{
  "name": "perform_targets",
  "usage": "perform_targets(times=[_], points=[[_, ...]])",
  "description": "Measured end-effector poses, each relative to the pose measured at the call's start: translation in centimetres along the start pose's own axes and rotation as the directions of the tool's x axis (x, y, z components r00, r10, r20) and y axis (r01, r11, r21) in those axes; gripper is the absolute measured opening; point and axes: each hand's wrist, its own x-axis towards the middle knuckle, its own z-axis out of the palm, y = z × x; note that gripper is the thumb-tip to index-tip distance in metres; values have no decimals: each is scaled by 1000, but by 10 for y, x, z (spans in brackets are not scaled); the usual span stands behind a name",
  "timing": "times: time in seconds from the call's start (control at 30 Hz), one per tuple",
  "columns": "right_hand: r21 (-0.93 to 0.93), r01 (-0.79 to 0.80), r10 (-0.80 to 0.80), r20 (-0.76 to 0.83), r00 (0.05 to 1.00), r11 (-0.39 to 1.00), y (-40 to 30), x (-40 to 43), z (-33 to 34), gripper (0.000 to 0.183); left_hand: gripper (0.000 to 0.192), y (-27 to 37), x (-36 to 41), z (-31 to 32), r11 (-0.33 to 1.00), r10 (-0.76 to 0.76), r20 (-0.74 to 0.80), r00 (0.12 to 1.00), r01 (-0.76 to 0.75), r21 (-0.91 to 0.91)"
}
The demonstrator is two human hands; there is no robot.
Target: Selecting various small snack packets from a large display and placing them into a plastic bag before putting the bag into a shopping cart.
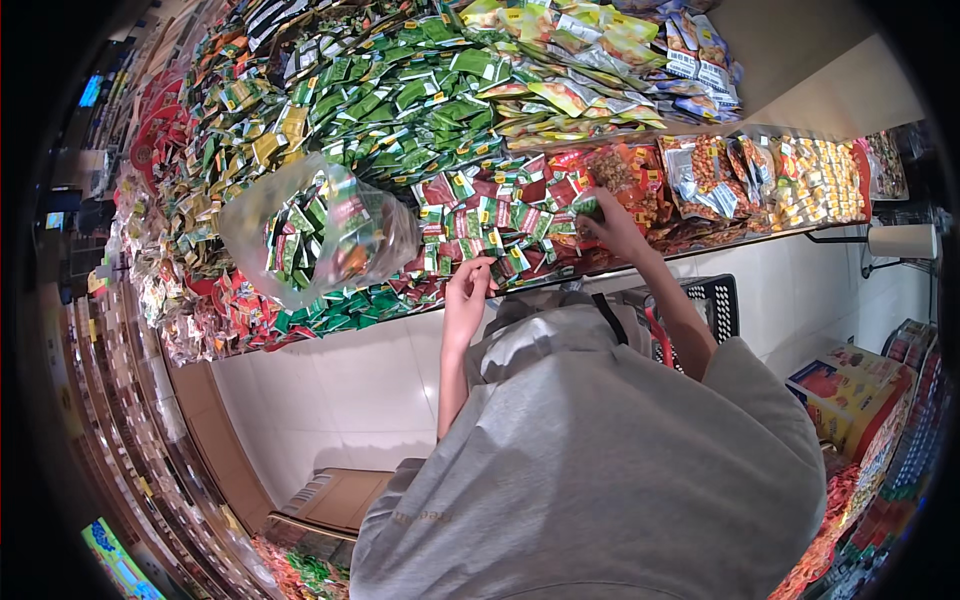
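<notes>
My right hand (619, 229) grips a small green snack packet (586, 205) over the display, close to a clear bag of brown nuts or beans (611, 171). Loosely bent, my left hand (466, 292) is at the front edge of the display, with nothing visible in its fingers. Beneath and between both hands lie red-and-green snack packets (486, 217) in a loose layer. To the left, a clear plastic bag (337, 262) stands open on the heap, with several similar green, white and red packets (296, 240) inside.
Behind are heaps of green packets (405, 97) and yellow-green bags (577, 67). Bags of orange-brown snacks (705, 172) and yellow-white packets (817, 180) lie right. A black shopping basket (724, 307) is beside my body. A paper roll (900, 241) projects at the right. Cartons (851, 397) stand behind right.
</notes>
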Motion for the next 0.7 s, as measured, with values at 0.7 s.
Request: perform_targets(times=[0.7], points=[[-527,-78,91,-2,996,846,20,47,10,65,21,-11,-2,-4,998,4,-55,998,-8,-68]])
